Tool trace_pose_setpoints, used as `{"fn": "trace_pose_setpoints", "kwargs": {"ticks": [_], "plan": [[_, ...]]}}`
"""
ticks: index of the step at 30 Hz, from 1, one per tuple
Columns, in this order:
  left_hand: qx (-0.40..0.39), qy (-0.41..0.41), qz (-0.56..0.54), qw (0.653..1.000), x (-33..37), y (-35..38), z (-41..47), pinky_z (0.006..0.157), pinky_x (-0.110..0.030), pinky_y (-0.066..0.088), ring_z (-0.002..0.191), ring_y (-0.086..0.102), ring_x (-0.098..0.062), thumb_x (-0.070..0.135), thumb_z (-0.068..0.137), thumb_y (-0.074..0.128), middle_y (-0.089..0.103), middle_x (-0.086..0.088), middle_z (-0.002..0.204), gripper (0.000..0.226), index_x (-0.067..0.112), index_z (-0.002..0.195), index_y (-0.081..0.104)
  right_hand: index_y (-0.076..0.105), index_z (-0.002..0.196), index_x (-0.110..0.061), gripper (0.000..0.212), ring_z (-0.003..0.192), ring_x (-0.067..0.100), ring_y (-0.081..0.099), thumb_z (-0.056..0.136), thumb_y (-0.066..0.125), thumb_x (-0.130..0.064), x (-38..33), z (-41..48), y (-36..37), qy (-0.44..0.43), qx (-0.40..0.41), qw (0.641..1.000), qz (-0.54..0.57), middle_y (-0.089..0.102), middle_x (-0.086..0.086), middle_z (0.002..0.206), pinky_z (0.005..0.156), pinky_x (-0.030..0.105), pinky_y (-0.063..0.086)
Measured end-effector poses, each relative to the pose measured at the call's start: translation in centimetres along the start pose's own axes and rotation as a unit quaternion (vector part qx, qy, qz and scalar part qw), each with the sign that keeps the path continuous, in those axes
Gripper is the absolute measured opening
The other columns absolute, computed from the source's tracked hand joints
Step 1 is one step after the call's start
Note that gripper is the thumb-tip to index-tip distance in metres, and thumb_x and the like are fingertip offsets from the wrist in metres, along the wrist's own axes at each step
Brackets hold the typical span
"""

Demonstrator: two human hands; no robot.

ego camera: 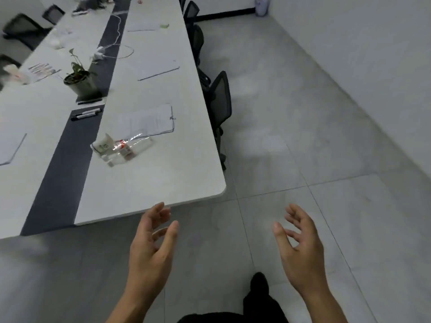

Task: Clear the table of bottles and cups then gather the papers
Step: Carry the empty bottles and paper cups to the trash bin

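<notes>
A clear plastic bottle (130, 149) with a red label lies on its side on the long white table (149, 183), touching a white paper cup (104, 143) that also lies tipped over. Just behind them rests a clipped stack of papers (151, 121). More papers (157, 69) lie farther along the table, and another sheet (142, 26) sits near the far end. My left hand (151, 243) hovers empty below the table's near edge, fingers apart. My right hand (300, 245) is over the floor to the right, also empty with fingers spread.
A potted plant (81, 82) stands on the dark centre strip, with markers (86, 114) in front and a white cable (116, 46) behind. A sheet of paper (10, 148) lies on the left half. Black mesh chairs (218, 101) line the table's right side. Grey tiled floor spreads to the right.
</notes>
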State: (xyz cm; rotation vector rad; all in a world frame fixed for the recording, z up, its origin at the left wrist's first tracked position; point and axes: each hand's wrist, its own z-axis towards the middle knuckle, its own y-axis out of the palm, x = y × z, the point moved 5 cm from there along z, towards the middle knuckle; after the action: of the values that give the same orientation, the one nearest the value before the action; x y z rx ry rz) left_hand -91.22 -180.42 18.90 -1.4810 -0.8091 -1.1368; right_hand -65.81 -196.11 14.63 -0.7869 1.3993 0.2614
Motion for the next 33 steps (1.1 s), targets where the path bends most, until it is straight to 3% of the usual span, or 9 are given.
{"fn": "trace_pose_setpoints", "kwargs": {"ticks": [2, 7, 12, 19, 22, 25, 28, 33], "plan": [[0.041, -0.017, 0.006, 0.999, 0.5, -0.3, 1.3, 0.092, -0.028, 0.049, 0.115, 0.062, -0.011, 0.031, 0.084, 0.063, 0.065, 0.008, 0.118, 0.046, 0.038, 0.128, 0.053, 0.047, 0.142, -0.026, 0.054, 0.123, 0.000, 0.053, 0.091, 0.066, -0.031, -1.6, 4.4, 1.9, -0.015, -0.053, 0.999, -0.002, 0.053, -0.017, 0.134, 0.099, 0.035, 0.051], [0.176, -0.066, -0.011, 0.982, 0.0, -3.4, 3.2, 0.086, -0.020, 0.051, 0.113, 0.063, -0.011, 0.030, 0.083, 0.063, 0.065, 0.013, 0.116, 0.041, 0.044, 0.120, 0.055, 0.047, 0.141, -0.028, 0.054, 0.122, -0.003, 0.053, 0.091, 0.067, -0.029, -6.0, 11.8, 9.4, -0.068, -0.192, 0.979, -0.001, 0.053, -0.020, 0.133, 0.098, 0.031, 0.050], [0.233, -0.116, -0.029, 0.965, -3.2, -6.0, 6.4, 0.088, -0.026, 0.049, 0.110, 0.063, -0.007, 0.032, 0.082, 0.063, 0.066, 0.011, 0.116, 0.040, 0.044, 0.120, 0.055, 0.043, 0.138, -0.044, 0.053, 0.117, -0.005, 0.054, 0.090, 0.065, -0.037, -8.4, 14.9, 18.5, -0.090, -0.273, 0.958, -0.020, 0.053, -0.025, 0.131, 0.090, 0.021, 0.048], [0.210, -0.159, -0.068, 0.962, -11.0, -11.6, 18.6, 0.086, -0.021, 0.047, 0.106, 0.063, -0.002, 0.014, 0.091, 0.064, 0.066, 0.005, 0.117, 0.038, 0.040, 0.118, 0.056, 0.044, 0.140, -0.039, 0.053, 0.119, -0.005, 0.052, 0.091, 0.065, -0.036, -10.1, 17.8, 32.0, -0.094, -0.271, 0.956, -0.066, 0.050, -0.029, 0.130, 0.093, 0.024, 0.049], [0.173, -0.173, -0.071, 0.967, -13.0, -14.8, 24.4, 0.086, -0.021, 0.048, 0.107, 0.062, 0.001, 0.012, 0.093, 0.063, 0.067, 0.006, 0.115, 0.036, 0.035, 0.120, 0.057, 0.044, 0.137, -0.043, 0.050, 0.117, -0.008, 0.052, 0.093, 0.064, -0.035, -11.2, 18.8, 37.4, -0.053, -0.257, 0.961, -0.084, 0.052, -0.026, 0.130, 0.095, 0.025, 0.050], [0.149, -0.185, -0.044, 0.970, -14.9, -18.4, 30.1, 0.081, -0.013, 0.047, 0.107, 0.061, 0.004, 0.015, 0.094, 0.062, 0.065, 0.012, 0.115, 0.036, 0.030, 0.126, 0.055, 0.043, 0.135, -0.045, 0.049, 0.117, -0.007, 0.053, 0.093, 0.064, -0.034, -12.9, 19.8, 43.5, -0.021, -0.262, 0.959, -0.104, 0.053, -0.024, 0.131, 0.094, 0.025, 0.052], [0.144, -0.201, -0.028, 0.968, -17.1, -21.3, 34.9, 0.078, -0.008, 0.048, 0.105, 0.060, 0.004, 0.016, 0.095, 0.062, 0.064, 0.013, 0.115, 0.035, 0.032, 0.125, 0.054, 0.040, 0.135, -0.048, 0.049, 0.118, -0.009, 0.051, 0.093, 0.063, -0.036, -14.0, 20.9, 49.7, -0.013, -0.294, 0.946, -0.135, 0.051, -0.022, 0.133, 0.095, 0.023, 0.050], [0.131, -0.242, 0.009, 0.961, -20.1, -23.7, 39.4, 0.079, -0.003, 0.045, 0.108, 0.061, -0.004, 0.018, 0.096, 0.061, 0.063, 0.011, 0.116, 0.035, 0.029, 0.128, 0.053, 0.034, 0.149, -0.033, 0.059, 0.129, 0.003, 0.044, 0.095, 0.060, -0.037, -13.7, 23.1, 58.5, -0.078, -0.363, 0.899, -0.231, 0.041, -0.014, 0.145, 0.105, 0.023, 0.039]]}}
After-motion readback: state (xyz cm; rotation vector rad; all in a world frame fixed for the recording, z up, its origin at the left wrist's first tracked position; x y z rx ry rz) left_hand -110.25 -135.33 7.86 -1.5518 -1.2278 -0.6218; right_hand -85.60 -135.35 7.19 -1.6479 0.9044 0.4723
